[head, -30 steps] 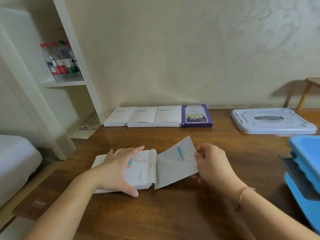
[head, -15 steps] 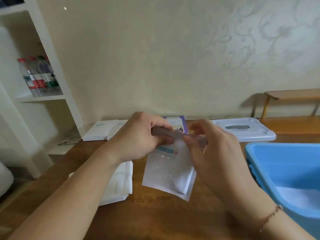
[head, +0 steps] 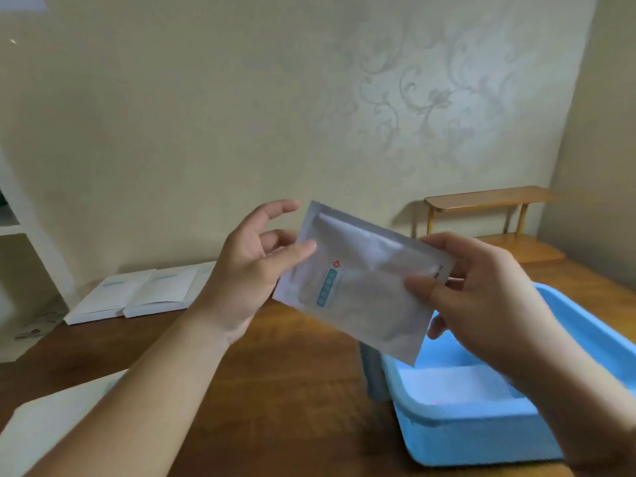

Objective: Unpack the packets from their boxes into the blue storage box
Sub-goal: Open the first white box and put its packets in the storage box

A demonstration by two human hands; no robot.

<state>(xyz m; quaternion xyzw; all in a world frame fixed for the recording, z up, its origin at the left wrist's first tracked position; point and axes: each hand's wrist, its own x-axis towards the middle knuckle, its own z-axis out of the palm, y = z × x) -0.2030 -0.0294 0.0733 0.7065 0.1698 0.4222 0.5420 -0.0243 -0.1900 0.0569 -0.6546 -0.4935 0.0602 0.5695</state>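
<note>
A white foil packet (head: 358,287) with a blue label hangs tilted in the air above the table, its lower corner over the near-left rim of the blue storage box (head: 481,438). My right hand (head: 481,297) pinches its right edge between thumb and fingers. My left hand (head: 254,266) holds its left edge, thumb on the front and fingers spread behind. White packets lie inside the blue box. The opened white box (head: 51,425) lies at the lower left, partly cut off by my left arm.
Several closed white boxes (head: 137,294) lie in a row at the table's back edge by the wall. A wooden bench (head: 481,201) stands at the back right. A white shelf unit (head: 13,256) is at the far left.
The packet was pulled from the opened box, lifted with both hands, and has moved right and up to hang over the blue box's corner. The view has turned right.
</note>
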